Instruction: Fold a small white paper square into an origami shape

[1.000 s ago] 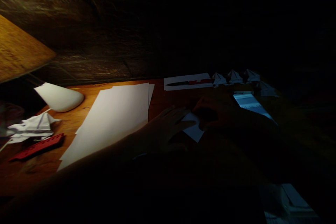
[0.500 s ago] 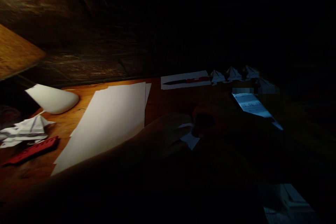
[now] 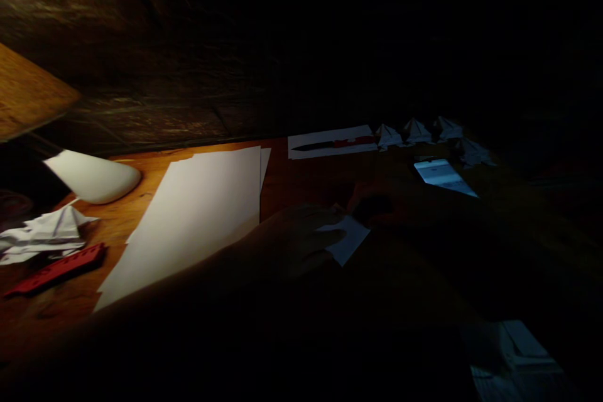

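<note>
Small paper piece (image 3: 351,242) on the table (image 3: 277,181), well in from the far edge, partly beneath slightly parted fingers of the left hand (image 3: 300,237); at its far side, the right hand (image 3: 385,203), too dark to tell whether gripping. Leftward, large sheets (image 3: 207,201); along the far edge, a knife (image 3: 335,144) on paper (image 3: 320,136); rightward, a glowing phone (image 3: 443,176).

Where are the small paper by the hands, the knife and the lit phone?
Small paper (image 3: 351,239): head view, on its uncovered part.
Knife (image 3: 335,144): head view, about where blade meets handle.
Lit phone (image 3: 443,176): head view, on the visible part of its glowing screen.
</note>
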Demonstrator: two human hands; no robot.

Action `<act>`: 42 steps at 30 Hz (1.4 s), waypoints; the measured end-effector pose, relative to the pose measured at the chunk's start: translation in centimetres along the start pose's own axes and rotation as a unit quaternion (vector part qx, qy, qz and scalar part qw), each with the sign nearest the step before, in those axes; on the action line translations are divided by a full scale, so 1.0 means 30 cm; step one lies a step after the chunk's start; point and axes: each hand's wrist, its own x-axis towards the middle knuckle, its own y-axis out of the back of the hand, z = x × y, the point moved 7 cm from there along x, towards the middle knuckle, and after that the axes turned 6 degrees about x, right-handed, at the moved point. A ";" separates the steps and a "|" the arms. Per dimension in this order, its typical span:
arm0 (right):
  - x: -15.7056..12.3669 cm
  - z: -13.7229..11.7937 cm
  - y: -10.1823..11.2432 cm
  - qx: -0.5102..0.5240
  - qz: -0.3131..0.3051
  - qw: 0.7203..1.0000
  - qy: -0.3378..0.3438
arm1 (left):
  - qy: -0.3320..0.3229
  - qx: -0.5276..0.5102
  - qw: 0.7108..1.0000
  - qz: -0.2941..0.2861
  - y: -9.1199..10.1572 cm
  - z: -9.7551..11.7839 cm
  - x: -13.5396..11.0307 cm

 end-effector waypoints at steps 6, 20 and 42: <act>0.002 0.017 0.003 -0.004 0.002 1.000 -0.002 | 0.008 -0.011 1.000 -0.021 -0.004 -0.003 -0.001; -0.008 0.002 0.070 0.242 0.162 0.956 -0.042 | 0.029 -0.029 0.998 -0.042 -0.016 -0.008 -0.006; -0.020 0.039 0.013 0.470 0.114 0.861 -0.160 | 0.070 -0.059 0.992 -0.085 -0.030 -0.023 -0.011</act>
